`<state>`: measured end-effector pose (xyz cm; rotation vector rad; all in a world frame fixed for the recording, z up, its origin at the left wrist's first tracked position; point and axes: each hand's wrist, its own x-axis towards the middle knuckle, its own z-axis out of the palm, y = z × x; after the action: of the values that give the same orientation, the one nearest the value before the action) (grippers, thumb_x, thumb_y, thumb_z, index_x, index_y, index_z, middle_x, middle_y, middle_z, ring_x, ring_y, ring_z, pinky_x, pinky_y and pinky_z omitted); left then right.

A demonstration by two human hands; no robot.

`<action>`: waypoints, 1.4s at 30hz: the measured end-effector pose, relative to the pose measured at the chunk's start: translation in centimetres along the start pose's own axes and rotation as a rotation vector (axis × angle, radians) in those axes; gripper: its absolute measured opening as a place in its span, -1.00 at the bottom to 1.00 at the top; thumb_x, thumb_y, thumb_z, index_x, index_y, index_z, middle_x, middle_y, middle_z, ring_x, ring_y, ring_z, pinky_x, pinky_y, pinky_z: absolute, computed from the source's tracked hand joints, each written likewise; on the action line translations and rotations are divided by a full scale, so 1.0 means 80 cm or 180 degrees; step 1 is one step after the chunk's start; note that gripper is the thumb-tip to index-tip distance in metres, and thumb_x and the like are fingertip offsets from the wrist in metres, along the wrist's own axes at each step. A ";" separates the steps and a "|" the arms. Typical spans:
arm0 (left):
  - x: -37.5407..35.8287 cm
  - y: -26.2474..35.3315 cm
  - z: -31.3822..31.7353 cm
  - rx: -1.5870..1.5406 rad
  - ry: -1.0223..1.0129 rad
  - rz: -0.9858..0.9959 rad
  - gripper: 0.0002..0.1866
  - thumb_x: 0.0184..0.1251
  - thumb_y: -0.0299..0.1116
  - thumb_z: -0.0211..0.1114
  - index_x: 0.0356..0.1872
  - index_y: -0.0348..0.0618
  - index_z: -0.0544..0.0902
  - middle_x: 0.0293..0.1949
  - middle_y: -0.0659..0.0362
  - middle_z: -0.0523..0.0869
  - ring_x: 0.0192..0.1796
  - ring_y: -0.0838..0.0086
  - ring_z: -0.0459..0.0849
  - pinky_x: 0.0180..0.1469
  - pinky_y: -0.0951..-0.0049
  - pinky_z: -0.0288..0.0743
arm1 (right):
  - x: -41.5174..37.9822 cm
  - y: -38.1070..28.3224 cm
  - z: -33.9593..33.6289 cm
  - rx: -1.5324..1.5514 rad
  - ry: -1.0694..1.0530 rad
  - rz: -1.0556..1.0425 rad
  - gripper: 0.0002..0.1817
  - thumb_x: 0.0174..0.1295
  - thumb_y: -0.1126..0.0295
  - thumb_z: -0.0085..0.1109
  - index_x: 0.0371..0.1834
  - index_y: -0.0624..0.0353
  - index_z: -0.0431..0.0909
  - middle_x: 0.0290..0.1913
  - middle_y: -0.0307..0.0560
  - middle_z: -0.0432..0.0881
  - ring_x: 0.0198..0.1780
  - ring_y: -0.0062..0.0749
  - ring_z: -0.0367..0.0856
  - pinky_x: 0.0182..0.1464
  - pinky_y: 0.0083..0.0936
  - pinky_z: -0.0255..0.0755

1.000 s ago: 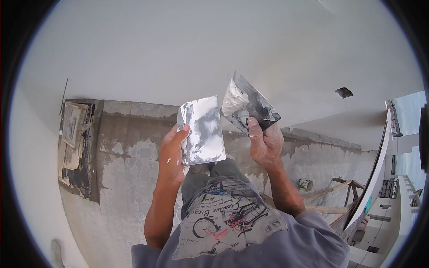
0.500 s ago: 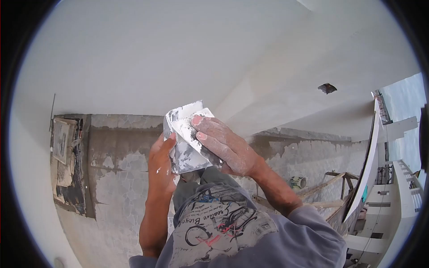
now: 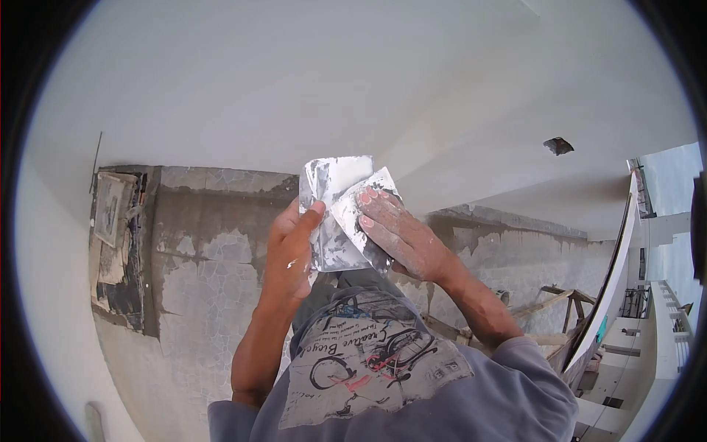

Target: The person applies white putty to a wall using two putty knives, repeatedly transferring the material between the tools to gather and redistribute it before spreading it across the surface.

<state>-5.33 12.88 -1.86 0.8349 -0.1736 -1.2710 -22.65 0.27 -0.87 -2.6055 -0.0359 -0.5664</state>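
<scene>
My left hand (image 3: pixel 289 250) grips a flat rectangular putty plate (image 3: pixel 335 177) smeared with white putty, with the thumb lying over its near face. In my right hand (image 3: pixel 409 239) is a second flat blade, a putty scraper (image 3: pixel 347 214), also coated in white. Its face is covered by my fingers, which are dusted white. The scraper lies tilted across the right part of the plate and overlaps it. Whether either tool has a handle is hidden.
A white wall (image 3: pixel 294 81) fills the view ahead, with a dark hole (image 3: pixel 558 146) at right. Below is a patchy stone-patterned floor (image 3: pixel 213 287). A framed board (image 3: pixel 110 210) lies at left. Wooden framing (image 3: pixel 545 309) and a ledge edge (image 3: pixel 607 280) stand at right.
Both hands and tools have shifted right and slightly up in view. The scraper has slid towards the plate's right side and turned, baring more of the plate's white-smeared face.
</scene>
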 end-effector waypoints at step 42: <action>0.037 -0.074 -0.095 0.0836 0.0647 0.0389 -0.54 0.46 -0.26 0.16 0.20 -0.44 0.51 -0.04 0.06 0.70 -0.10 0.56 0.67 -0.03 0.55 0.53 | 0.068 0.077 -0.016 -0.0296 -0.2431 -0.0664 -0.33 -0.03 0.64 0.25 0.26 0.01 0.49 0.26 -0.11 0.57 0.27 -0.14 0.54 0.32 -0.13 0.42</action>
<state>-4.73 13.42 -11.91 1.1558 -0.2282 -1.0543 -17.38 -6.15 -0.36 -2.7649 -0.5369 0.3979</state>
